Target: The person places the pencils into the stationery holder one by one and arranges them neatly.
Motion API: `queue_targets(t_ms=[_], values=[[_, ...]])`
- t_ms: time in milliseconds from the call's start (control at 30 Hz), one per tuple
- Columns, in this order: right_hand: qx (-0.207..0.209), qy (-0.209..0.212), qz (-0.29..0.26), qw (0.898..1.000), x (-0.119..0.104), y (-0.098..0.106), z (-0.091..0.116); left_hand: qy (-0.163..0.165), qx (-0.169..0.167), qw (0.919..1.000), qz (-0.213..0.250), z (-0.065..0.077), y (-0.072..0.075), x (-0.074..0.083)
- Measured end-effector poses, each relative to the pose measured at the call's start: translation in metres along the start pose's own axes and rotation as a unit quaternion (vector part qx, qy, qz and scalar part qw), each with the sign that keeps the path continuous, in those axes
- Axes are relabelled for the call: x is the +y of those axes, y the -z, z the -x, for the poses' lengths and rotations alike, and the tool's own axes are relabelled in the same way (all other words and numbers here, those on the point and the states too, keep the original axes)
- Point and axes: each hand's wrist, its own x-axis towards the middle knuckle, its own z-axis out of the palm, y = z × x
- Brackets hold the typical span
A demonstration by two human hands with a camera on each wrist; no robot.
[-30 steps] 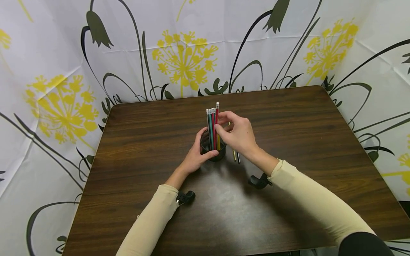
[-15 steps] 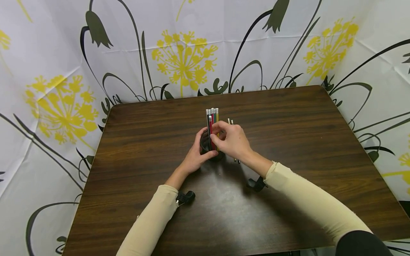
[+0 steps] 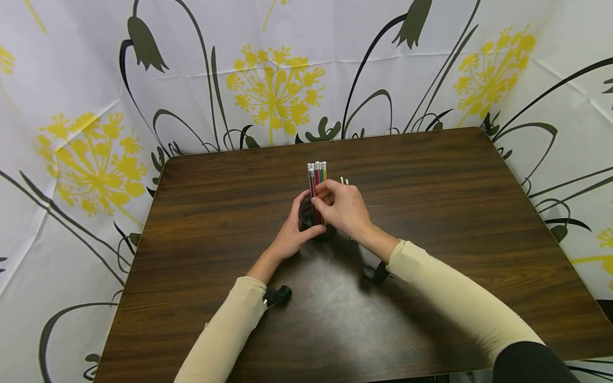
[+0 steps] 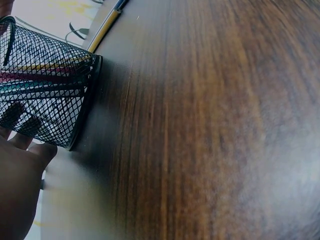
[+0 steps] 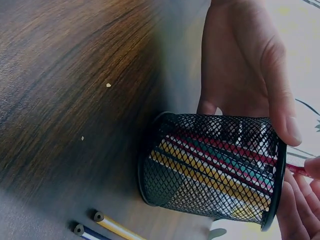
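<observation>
A black wire-mesh pencil cup (image 5: 215, 170) stands upright on the brown wooden table (image 3: 230, 202), with several pencils (image 3: 321, 169) in it, eraser ends up. My left hand (image 3: 293, 234) wraps round the cup's left side, thumb along the near rim. Above the rim, my right hand (image 3: 348, 208) pinches a red pencil (image 3: 312, 183) between thumb and fingers; its lower part is down inside the cup. Through the mesh in the right wrist view, red, yellow and green pencils lean together. A yellow pencil (image 5: 117, 226) and a dark pencil (image 5: 89, 233) lie on the table beside the cup.
Behind the table hangs a white cloth (image 3: 191, 69) with yellow and dark green flowers. Small pale crumbs (image 5: 108, 85) dot the tabletop near the cup. A black wrist camera (image 3: 278, 295) sits on the left wrist, another wrist camera (image 3: 377, 273) on the right.
My right hand has moved left and down with the red pencil, whose eraser end stood above the others and is now about level with them. The left hand has stayed on the cup.
</observation>
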Motion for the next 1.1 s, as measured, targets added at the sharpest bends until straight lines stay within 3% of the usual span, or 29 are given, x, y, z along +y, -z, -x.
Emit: queue_targets(t_ms=[333,633,1000,1100], values=[[0.047,-0.040,0.031,0.998,0.001,-0.010,-0.007,0.004,0.000,1.0000,0.007,0.000,0.000,-0.002],[0.072,-0.047,0.074,0.994,0.001,-0.014,-0.010,0.011,0.019,0.9995,-0.024,-0.005,0.001,-0.033],[0.071,-0.059,0.079,0.993,0.000,-0.015,-0.013,0.012,0.023,0.9992,-0.030,-0.005,0.001,-0.033],[0.071,-0.052,0.073,0.993,0.001,-0.015,-0.012,0.013,0.019,0.9994,-0.028,-0.004,0.001,-0.027]])
